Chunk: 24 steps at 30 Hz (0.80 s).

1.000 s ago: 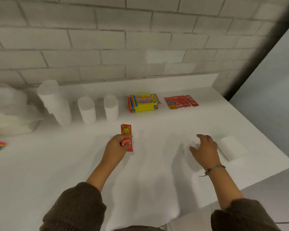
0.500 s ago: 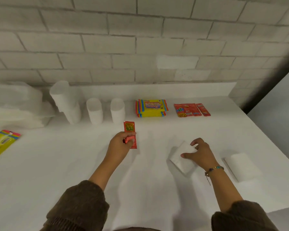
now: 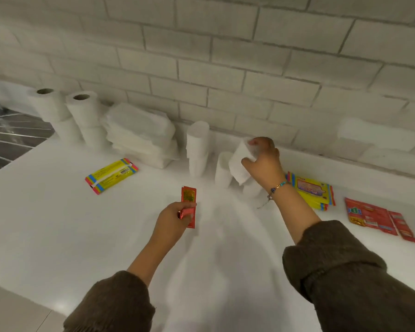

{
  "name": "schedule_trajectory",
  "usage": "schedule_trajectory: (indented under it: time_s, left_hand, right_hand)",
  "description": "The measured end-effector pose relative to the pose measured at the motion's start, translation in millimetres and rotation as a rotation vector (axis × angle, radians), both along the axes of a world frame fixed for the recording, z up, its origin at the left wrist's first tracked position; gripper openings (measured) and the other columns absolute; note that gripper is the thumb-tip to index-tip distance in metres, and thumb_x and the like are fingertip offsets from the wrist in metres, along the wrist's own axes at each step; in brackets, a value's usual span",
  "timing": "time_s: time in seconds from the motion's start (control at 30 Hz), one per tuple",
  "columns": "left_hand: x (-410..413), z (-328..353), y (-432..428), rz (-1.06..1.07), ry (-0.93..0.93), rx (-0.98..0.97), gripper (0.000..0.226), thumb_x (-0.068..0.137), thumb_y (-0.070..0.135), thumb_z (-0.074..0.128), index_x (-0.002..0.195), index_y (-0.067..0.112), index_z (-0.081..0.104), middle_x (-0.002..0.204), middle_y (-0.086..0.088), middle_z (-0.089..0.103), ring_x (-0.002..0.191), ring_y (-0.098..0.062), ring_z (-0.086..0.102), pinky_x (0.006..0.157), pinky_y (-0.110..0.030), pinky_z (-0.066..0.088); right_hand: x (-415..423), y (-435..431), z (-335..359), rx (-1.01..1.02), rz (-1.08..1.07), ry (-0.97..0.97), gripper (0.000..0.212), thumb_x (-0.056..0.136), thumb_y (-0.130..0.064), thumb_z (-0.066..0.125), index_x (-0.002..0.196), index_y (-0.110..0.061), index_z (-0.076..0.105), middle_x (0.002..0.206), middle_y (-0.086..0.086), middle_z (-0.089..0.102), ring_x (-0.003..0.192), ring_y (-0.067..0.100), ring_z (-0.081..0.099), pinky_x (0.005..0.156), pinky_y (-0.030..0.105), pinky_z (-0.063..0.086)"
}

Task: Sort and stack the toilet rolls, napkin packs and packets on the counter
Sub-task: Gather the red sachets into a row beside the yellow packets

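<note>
Right hand (image 3: 261, 164): fingers curled round the upper end of the wrapped roll; raised at the far side of the desk, near the wall.
Wrapped roll (image 3: 237, 166): white, held tilted, long axis leaning up toward the far right; lower end just above the short roll.
Short roll (image 3: 250, 191): upright, partly hidden under the right wrist; judged the likely seat for the wrapped roll, which would first need bringing upright.
Single roll (image 3: 222, 170): upright, just left of the held one.
Double stack (image 3: 198, 149): two rolls, one on the other, further left.
Left hand (image 3: 173, 221): fingers and thumb pinch the near end of the red packet; over mid desk.
Red packet (image 3: 188, 198): long axis near to far, far end free.
Red packet pile (image 3: 374, 216): flat, far right, well apart from the left hand, with the right arm between.
Yellow packs (image 3: 314, 190): stacked, between right wrist and red packet pile.
Stray yellow pack (image 3: 112, 176): alone, slanted, left.
Napkin packs (image 3: 141, 133): stacked against the wall, left of the double stack.
Cored rolls (image 3: 82, 111): two columns, far left.
Desk (image 3: 58, 224): white, smooth.
Room: pale brick wall (image 3: 225, 56); dark ribbed surface (image 3: 10, 135) beyond the desk's left edge, kind unclear.
</note>
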<state>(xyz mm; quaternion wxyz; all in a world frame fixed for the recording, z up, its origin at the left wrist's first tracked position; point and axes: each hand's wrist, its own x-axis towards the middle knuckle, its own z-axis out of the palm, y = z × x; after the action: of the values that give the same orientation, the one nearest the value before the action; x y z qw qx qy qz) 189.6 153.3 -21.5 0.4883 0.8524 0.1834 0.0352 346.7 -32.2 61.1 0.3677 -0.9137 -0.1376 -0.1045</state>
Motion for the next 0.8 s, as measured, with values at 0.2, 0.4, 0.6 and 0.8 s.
schedule_trajectory:
  time_s: [0.2, 0.4, 0.6, 0.8]
  left_hand:
    - [-9.0, -20.9, 37.7, 0.043, 0.056, 0.005, 0.031, 0.089, 0.010, 0.057, 0.116, 0.024, 0.063, 0.124, -0.004, 0.059, 0.090, -0.013, 0.055, 0.082, -0.020, 0.045]
    - [-5.5, -25.6, 54.7, 0.014, 0.093, 0.000, 0.031, 0.090, 0.012, 0.057, 0.118, 0.024, 0.062, 0.125, -0.005, 0.059, 0.091, -0.013, 0.054, 0.085, -0.021, 0.046]
    - [14.0, -20.3, 39.5, -0.096, 0.089, -0.045, 0.032, 0.089, 0.009, 0.058, 0.116, 0.024, 0.062, 0.119, -0.005, 0.061, 0.086, -0.015, 0.056, 0.072, -0.016, 0.044]
    - [34.5, -14.2, -41.5, -0.362, 0.076, -0.092, 0.031, 0.087, 0.010, 0.061, 0.115, 0.023, 0.063, 0.110, 0.000, 0.060, 0.087, -0.014, 0.057, 0.068, -0.013, 0.045]
  right_hand:
    - [49.8, 60.7, -5.3, -0.129, 0.036, -0.029, 0.040, 0.079, -0.013, 0.057, 0.118, -0.014, 0.047, 0.129, 0.006, 0.040, 0.107, 0.031, 0.038, 0.081, 0.034, 0.039]
    - [59.1, 78.2, -24.0, -0.219, -0.019, 0.063, 0.049, 0.081, -0.021, 0.059, 0.127, -0.017, 0.041, 0.137, 0.007, 0.033, 0.116, 0.032, 0.037, 0.088, 0.038, 0.040]
    - [26.2, 52.0, -15.2, -0.176, -0.106, 0.040, 0.068, 0.080, -0.040, 0.063, 0.136, -0.018, 0.033, 0.145, 0.008, 0.028, 0.125, 0.032, 0.034, 0.097, 0.047, 0.042]
    - [-45.7, -48.8, -33.1, -0.187, -0.274, 0.017, 0.055, 0.079, -0.033, 0.064, 0.127, -0.014, 0.047, 0.129, 0.010, 0.048, 0.114, 0.033, 0.046, 0.093, 0.043, 0.043]
